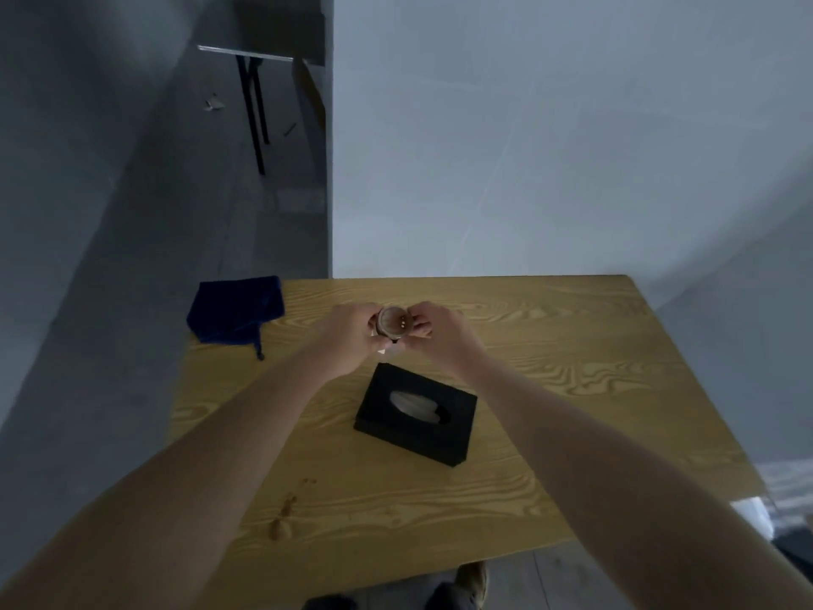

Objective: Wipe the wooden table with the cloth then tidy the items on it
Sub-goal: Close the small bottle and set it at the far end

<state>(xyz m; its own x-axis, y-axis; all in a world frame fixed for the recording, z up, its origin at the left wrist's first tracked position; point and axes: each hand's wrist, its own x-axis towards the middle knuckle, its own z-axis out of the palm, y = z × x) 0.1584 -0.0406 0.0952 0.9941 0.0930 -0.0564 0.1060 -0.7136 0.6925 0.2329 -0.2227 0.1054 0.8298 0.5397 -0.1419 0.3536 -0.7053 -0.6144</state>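
Cloth [235, 312] laid left of fingers. Small round jar [393, 322] clasped by left hand [352, 334], right hand [433, 328]. Tissue box [415, 420] nearward.

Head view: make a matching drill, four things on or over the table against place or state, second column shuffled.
Things:
1. blue cloth
2. black tissue box
3. small round jar
4. brown stains

Places or states:
a. held between left hand and right hand
b. near left part of the wooden table
c. far left corner, draped over the edge
d. mid-table, tissue showing in the opening

Pairs: 1-c, 2-d, 3-a, 4-b
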